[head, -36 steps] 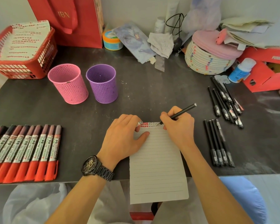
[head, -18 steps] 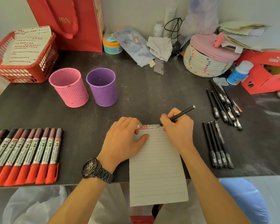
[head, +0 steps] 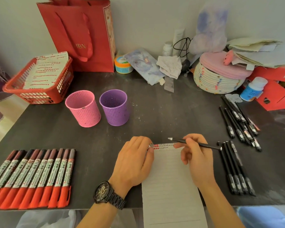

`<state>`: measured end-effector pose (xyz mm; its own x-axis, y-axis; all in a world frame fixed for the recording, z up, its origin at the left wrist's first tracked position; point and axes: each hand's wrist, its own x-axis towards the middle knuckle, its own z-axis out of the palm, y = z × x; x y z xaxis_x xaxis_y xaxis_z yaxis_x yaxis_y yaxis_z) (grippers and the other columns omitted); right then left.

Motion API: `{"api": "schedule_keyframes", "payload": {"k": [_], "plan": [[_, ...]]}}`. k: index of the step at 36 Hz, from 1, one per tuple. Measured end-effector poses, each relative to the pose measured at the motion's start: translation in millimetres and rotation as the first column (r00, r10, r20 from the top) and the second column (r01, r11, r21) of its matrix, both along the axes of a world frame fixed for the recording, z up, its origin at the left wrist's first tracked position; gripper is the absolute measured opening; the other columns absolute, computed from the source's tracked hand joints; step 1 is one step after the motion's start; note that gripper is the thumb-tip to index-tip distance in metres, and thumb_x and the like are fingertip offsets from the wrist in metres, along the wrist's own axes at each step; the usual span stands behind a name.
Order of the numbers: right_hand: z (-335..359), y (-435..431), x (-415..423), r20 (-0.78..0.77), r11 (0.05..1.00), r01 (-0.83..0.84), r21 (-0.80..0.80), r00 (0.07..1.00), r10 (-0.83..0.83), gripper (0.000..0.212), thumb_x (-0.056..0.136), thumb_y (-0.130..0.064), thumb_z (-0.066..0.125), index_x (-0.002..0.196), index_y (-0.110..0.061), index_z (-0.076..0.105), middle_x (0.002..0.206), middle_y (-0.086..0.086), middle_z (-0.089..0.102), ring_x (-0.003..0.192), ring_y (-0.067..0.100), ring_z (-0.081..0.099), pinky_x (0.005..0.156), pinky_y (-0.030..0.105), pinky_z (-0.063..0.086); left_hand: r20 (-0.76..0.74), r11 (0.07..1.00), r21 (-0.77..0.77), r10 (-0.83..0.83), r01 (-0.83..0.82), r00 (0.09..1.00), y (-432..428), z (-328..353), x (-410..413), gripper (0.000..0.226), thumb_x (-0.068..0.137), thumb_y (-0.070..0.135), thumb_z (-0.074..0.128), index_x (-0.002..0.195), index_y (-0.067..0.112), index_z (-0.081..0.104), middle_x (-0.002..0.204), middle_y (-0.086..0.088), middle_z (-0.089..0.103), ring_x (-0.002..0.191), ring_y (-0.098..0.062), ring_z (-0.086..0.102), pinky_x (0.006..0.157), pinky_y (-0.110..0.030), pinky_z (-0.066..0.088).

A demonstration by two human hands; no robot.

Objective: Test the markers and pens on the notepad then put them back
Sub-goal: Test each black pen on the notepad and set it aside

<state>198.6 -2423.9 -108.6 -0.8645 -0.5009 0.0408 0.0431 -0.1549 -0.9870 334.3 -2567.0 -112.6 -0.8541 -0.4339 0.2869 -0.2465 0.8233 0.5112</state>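
Observation:
A lined notepad (head: 169, 178) lies at the table's front edge, with small red and black marks along its top strip. My left hand (head: 133, 163) rests on its upper left corner and pinches a small silvery pen cap (head: 150, 145). Just above the pad's top right corner, my right hand (head: 196, 160) grips a black pen (head: 204, 145), held almost level with its tip pointing left, off the paper. Several red markers (head: 33, 175) lie in a row at the left. Black pens lie at the right in a near group (head: 235, 170) and a far group (head: 238, 119).
A pink cup (head: 82, 109) and a purple cup (head: 114, 107) stand behind the pad. A red basket (head: 39, 92) with marked paper sits far left, beside a red bag (head: 82, 35). A woven basket (head: 217, 81), a bottle (head: 252, 88) and a red box (head: 276, 96) crowd the back right.
My right hand has lifted the pen's tip off the pad's top strip and swung the pen from steep to almost level. The left hand has stayed on the pad.

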Motion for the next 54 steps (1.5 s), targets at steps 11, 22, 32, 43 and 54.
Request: {"api": "schedule_keyframes", "payload": {"k": [11, 22, 32, 43, 54], "plan": [[-2, 2, 0, -0.081, 1.000, 0.011, 0.006, 0.997, -0.010, 0.021, 0.087, -0.040, 0.063, 0.082, -0.022, 0.072, 0.067, 0.013, 0.070, 0.046, 0.017, 0.053, 0.044, 0.021, 0.041, -0.004, 0.988, -0.144, 0.056, -0.056, 0.998, -1, -5, -6, 0.038, 0.101, 0.044, 0.044, 0.129, 0.025, 0.063, 0.095, 0.012, 0.063, 0.083, -0.007, 0.053, 0.068, -0.028, 0.051], [0, 4, -1, -0.055, 0.998, -0.036, -0.046, 0.998, 0.033, 0.020, 0.083, -0.036, 0.064, 0.080, -0.017, 0.071, 0.063, 0.013, 0.067, 0.047, 0.018, 0.053, 0.045, 0.020, 0.041, -0.032, 0.974, -0.223, 0.042, -0.048, 0.999, -3, -10, -7, 0.031, 0.098, 0.048, 0.050, 0.112, 0.028, 0.069, 0.093, 0.014, 0.063, 0.083, -0.003, 0.050, 0.067, -0.020, 0.043], [-2, 3, -1, -0.099, 0.995, -0.100, -0.015, 0.990, 0.098, 0.015, 0.081, -0.036, 0.065, 0.082, -0.021, 0.069, 0.068, 0.014, 0.069, 0.050, 0.018, 0.055, 0.046, 0.020, 0.042, -0.054, 0.972, -0.232, 0.018, -0.030, 0.998, -4, -9, -6, 0.036, 0.098, 0.050, 0.044, 0.111, 0.027, 0.070, 0.095, 0.013, 0.064, 0.085, -0.005, 0.053, 0.066, -0.021, 0.047], [-4, 4, -1, -0.153, 0.983, -0.148, 0.108, 0.975, 0.163, 0.015, 0.089, -0.024, 0.061, 0.089, -0.010, 0.068, 0.073, 0.010, 0.073, 0.054, 0.014, 0.057, 0.050, 0.019, 0.044, -0.063, 0.970, -0.243, -0.010, -0.006, 0.998, -5, -9, -5, 0.036, 0.098, 0.049, 0.046, 0.111, 0.027, 0.071, 0.097, 0.011, 0.065, 0.085, -0.006, 0.053, 0.065, -0.023, 0.047], [3, 3, 4, -0.265, 0.958, -0.210, 0.193, 0.929, 0.257, 0.006, 0.092, -0.018, 0.067, 0.090, -0.019, 0.072, 0.075, -0.003, 0.077, 0.060, 0.004, 0.065, 0.054, 0.010, 0.046, -0.118, 0.942, -0.335, -0.074, 0.031, 0.990, -1, -5, -2, 0.035, 0.097, 0.041, 0.051, 0.112, 0.021, 0.074, 0.093, 0.002, 0.066, 0.077, -0.016, 0.057, 0.055, -0.032, 0.049]]}}
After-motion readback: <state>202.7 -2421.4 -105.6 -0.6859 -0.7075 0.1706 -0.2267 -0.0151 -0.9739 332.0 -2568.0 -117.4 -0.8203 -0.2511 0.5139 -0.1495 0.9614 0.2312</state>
